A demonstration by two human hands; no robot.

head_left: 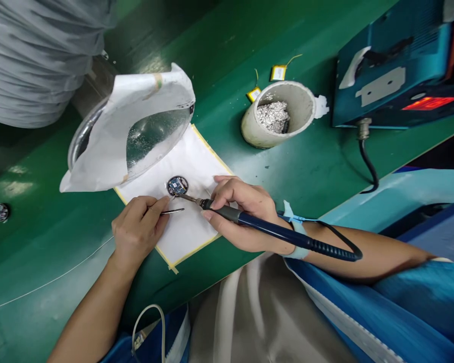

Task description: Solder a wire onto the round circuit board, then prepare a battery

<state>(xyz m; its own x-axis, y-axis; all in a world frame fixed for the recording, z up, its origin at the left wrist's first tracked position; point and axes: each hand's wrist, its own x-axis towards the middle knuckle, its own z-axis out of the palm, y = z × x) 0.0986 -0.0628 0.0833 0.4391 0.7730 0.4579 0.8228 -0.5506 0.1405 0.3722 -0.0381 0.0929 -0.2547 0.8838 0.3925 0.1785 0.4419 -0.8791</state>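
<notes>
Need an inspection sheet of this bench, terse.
surface: green bench mat, white sheet edged in yellow tape
job's things: round circuit board on the sheet; soldering iron, tip at the board's edge; tweezers beside it
clutter: two small yellow-labelled wired pouches; pale pot of silvery scrap; clear shield part-wrapped in white paper; second round board
hands: left hand pinching the tweezers; right hand gripping the iron
cables: iron's coiled cord; black cable into the station; thin wire across the mat
surroundings: blue station with red display; grey pleated fabric
</notes>
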